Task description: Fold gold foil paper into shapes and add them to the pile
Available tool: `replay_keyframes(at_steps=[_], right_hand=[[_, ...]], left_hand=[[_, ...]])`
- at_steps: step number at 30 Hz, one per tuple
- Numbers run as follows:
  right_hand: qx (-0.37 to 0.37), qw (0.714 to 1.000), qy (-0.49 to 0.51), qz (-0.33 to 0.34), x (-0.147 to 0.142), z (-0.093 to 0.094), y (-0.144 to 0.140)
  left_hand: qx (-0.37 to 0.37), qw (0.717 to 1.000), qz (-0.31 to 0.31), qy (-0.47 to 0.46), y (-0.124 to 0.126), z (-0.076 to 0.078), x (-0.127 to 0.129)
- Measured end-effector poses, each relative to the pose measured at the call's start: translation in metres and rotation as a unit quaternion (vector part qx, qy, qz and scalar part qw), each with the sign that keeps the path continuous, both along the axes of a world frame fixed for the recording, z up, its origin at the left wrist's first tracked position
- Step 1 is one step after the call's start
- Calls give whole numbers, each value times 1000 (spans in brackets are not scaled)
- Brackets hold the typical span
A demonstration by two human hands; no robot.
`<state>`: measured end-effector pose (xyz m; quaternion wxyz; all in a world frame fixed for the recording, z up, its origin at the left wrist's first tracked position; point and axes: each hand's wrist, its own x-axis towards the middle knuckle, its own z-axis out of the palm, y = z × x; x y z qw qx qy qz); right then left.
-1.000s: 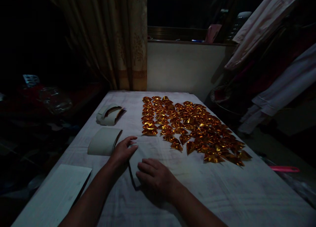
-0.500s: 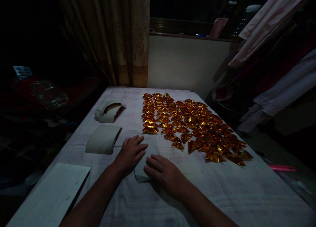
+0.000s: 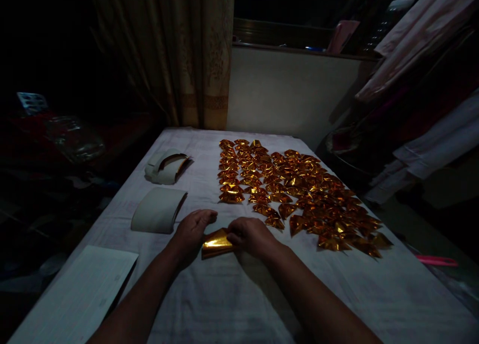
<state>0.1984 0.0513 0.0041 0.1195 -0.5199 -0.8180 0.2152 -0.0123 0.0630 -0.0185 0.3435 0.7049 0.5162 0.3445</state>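
At the middle of a cloth-covered table point(image 3: 224, 304) in a dim room, a person's two bare hands work at a folded gold foil sheet point(image 3: 217, 243); it lies low between them, shiny face up, its near edge toward the person; the right hand point(image 3: 250, 235) has its fingers curled together, clamped on the sheet's right end; the left hand point(image 3: 191, 232) is at the opposite end, thumb and fingers bent, though one cannot tell from this view whether they are closed on the foil.

Beyond and to the right, folded gold foil pieces point(image 3: 322, 199) spread over the cloth, in neat columns at the left and crowded together toward the right edge; left of the hands sit an arched pale stack of sheets point(image 3: 159, 210) and, farther back, a second arched stack with a raised band point(image 3: 168, 167); a flat pale stack point(image 3: 75, 291) lies at the near left corner; behind, a patterned curtain point(image 3: 187, 60) hangs beside a pale wall point(image 3: 292, 94), with a pink container point(image 3: 342, 36) on the windowsill above.
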Motion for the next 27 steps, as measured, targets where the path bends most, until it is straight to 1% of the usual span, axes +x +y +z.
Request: replay_keyframes(at_steps=[2,5,8,10,12,16,20,27], right_hand=[[6,1000,-18,-12,-5,-5,7],[18,999,-19,-47,-10,-15,9],[51,994,-10,-92,-12,-22,6],[61,992,-29,-103,-12,-23,5],[53,992,-52,-105,-11,-21,7],[21,992,-75,-96,-10,-11,14],[-6,993,-77,-85,-11,-3,18],[-26,997,-60,-46,-11,1,18]], left_hand=[[9,1000,-7,15,-1,2,1],[51,994,-22,95,-6,3,4],[89,984,-3,154,-10,-1,6],[103,979,16,174,-12,-5,6],[106,977,29,182,-13,-9,6],[112,976,40,185,-13,-16,6],[120,974,29,189,-12,-17,5],[135,971,12,196,-11,-18,3]])
